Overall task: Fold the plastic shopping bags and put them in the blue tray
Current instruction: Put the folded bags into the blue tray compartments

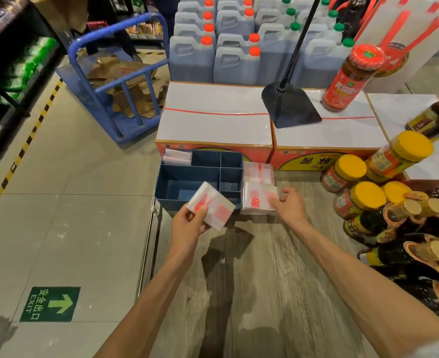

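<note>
Head view: left hand [187,223] pinches a folded bag [212,206] at its near corner, long axis slanting away rightward, hanging over the tray's [200,161] near edge, just beyond the fingertips. Right hand [289,205], fingers loosely spread, touches the stack [258,198] right of the tray.

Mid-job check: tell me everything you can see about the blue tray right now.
The blue tray is a rectangular organiser that looks like matte plastic, split by thin walls into one large compartment and several smaller ones. It sits upright on the wood-grain counter at its left edge, against the printed cartons. Folded bags lie in its far-left compartment. The large compartment appears to hold nothing. A folded bag, gripped by the left hand, overlaps its near right corner. Stacks of bags lie beside its right wall.
</note>
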